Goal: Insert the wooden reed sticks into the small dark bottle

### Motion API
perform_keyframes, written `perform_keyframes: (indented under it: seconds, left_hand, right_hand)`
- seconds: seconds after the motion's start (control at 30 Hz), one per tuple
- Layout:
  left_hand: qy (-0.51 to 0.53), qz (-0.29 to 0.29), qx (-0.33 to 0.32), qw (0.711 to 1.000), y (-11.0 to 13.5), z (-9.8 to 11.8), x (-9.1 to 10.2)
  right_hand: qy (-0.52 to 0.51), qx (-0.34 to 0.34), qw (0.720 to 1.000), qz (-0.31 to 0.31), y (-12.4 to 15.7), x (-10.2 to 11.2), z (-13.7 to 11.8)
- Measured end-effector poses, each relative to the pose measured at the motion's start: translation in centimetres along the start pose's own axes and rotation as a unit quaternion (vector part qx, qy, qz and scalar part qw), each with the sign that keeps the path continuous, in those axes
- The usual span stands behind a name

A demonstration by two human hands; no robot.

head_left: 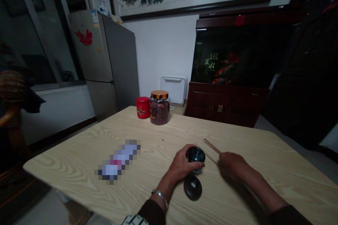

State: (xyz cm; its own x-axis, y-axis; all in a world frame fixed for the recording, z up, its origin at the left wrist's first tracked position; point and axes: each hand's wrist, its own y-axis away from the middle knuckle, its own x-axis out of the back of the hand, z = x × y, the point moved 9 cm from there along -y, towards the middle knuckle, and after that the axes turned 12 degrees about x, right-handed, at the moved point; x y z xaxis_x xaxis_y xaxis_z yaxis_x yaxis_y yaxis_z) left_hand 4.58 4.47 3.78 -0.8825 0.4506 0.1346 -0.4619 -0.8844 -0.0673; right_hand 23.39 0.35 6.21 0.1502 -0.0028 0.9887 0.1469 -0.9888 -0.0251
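Small jar: glossy dark top facing up, clearer side below, gripped in left hand; can't tell if base touches table. Thin tan sticks: bunched in right fist, tips pointing away and leftward, near jar.

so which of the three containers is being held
The small dark-topped container, gripped in the left hand; the red canister and copper-lidded jar stand side by side farther back, with no hand on them.
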Motion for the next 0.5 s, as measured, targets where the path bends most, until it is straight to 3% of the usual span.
perform_keyframes:
  seconds: [0.07, 0.13, 0.17, 0.23, 0.27, 0.3, 0.37, 0.5]
  left_hand:
    - [0.003, -0.002, 0.007, 1.000, -0.1, -0.2, 0.0]
    - [0.001, 0.001, 0.012, 1.000, -0.1, -0.4, 0.0]
    - [0.000, 0.003, 0.012, 1.000, -0.1, -0.4, 0.0]
    - [-0.001, 0.005, 0.009, 1.000, -0.1, -0.4, 0.1]
    - [0.001, 0.006, 0.009, 1.000, -0.1, -0.4, 0.1]
    - [0.004, 0.005, 0.010, 1.000, -0.1, -0.3, 0.1]
    - [0.009, 0.002, 0.009, 1.000, -0.1, -0.3, 0.0]
    - [0.003, 0.000, 0.005, 1.000, -0.3, -0.2, -0.1]
  right_hand:
    - [-0.037, 0.010, 0.999, 0.025, -0.2, 1.3, 0.5]
    - [-0.162, 0.010, 0.981, 0.109, -0.3, 3.3, 0.9]
    - [-0.257, 0.004, 0.951, 0.172, -0.2, 4.4, 1.2]
    - [-0.447, -0.007, 0.843, 0.299, 0.2, 5.8, 1.8]
    - [-0.510, -0.006, 0.789, 0.342, 0.2, 6.1, 1.7]
    - [-0.539, 0.002, 0.759, 0.366, 0.2, 6.4, 1.4]
    - [-0.542, 0.023, 0.746, 0.385, -0.2, 6.7, 0.1]
    - [-0.491, 0.036, 0.781, 0.385, -0.6, 7.1, -1.8]
